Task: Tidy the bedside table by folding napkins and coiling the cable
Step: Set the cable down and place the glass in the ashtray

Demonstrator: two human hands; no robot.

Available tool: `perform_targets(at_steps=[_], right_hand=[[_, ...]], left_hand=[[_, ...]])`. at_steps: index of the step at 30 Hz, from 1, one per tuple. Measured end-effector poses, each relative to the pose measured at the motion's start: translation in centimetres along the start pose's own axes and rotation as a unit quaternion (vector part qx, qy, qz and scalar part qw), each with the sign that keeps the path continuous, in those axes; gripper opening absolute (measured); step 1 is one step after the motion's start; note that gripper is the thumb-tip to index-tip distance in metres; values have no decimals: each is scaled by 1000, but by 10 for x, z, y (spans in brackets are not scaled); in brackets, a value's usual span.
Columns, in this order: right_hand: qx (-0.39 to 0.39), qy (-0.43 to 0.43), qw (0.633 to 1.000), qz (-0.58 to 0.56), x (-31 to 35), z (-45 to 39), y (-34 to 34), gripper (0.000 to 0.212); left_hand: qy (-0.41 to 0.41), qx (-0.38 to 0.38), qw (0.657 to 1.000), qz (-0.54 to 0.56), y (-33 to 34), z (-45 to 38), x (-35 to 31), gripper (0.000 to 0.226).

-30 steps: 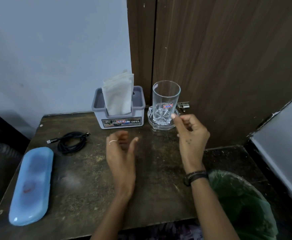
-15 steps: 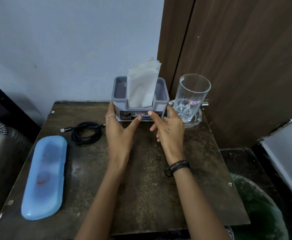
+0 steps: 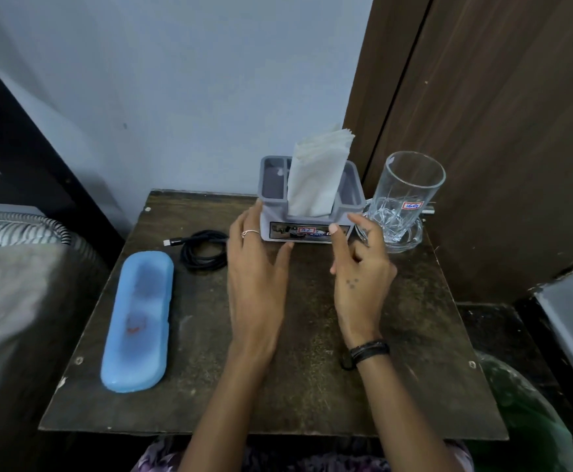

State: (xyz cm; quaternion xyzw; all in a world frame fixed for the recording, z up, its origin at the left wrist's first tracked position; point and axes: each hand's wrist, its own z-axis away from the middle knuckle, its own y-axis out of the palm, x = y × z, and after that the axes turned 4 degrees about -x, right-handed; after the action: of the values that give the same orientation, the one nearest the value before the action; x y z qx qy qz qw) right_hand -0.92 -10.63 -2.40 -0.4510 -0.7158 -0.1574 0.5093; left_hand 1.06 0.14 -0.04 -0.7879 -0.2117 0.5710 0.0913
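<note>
- Both hands have closed in on the holder (image 3: 310, 212) since half a second ago, and a second ago the right hand (image 3: 361, 277) was up by the glass (image 3: 404, 199).
- Left hand (image 3: 256, 281) lies flat and relaxed over the table (image 3: 312, 386), fingers straight; its fingertips touch the holder's left front corner and its thumb reaches toward the holder's base. It grasps nothing.
- Right hand sits at the holder's right front, index finger against the label face, the other fingers loosely bent; nothing is held in it.
- Napkins (image 3: 315, 175) stand upright as a folded stack in the holder's middle slot, at the back of the table against the wall.
- Cable (image 3: 203, 248) lies coiled on the table, just left of the left hand, its plug end pointing left.
- Glass stands upright on a clear dish (image 3: 411, 235), just right of the holder, near the right hand's fingers.
- Blue case (image 3: 137, 318) lies lengthwise along the table's left edge, near the cable.
- Left ring finger carries a ring (image 3: 249, 232); right wrist wears dark bands (image 3: 368, 350).
</note>
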Motion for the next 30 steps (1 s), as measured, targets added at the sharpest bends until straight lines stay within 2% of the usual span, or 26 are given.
perform_targets(at_steps=[3, 8, 11, 17, 21, 24, 30], right_hand=[[44, -86, 995, 36, 17, 20, 9, 18], [247, -171, 939, 166, 37, 37, 40, 27], [319, -184, 907, 204, 38, 39, 61, 37], [307, -241, 887, 245, 34, 39, 86, 20], [286, -237, 889, 268, 29, 23, 97, 21], [269, -225, 892, 286, 24, 13, 106, 25], [266, -191, 896, 301, 20, 11, 113, 29]], left_hand=[[75, -56, 979, -181, -30, -2, 3, 40], [40, -21, 941, -335, -66, -9, 24, 26], [4, -6, 923, -386, -72, -10, 37, 19], [-7, -26, 911, -412, -62, -27, 51, 17], [-5, -25, 910, -414, -45, -45, 54, 20], [26, -21, 914, -404, -30, -54, 57, 24], [48, -4, 923, -382, -20, -55, 57, 30]])
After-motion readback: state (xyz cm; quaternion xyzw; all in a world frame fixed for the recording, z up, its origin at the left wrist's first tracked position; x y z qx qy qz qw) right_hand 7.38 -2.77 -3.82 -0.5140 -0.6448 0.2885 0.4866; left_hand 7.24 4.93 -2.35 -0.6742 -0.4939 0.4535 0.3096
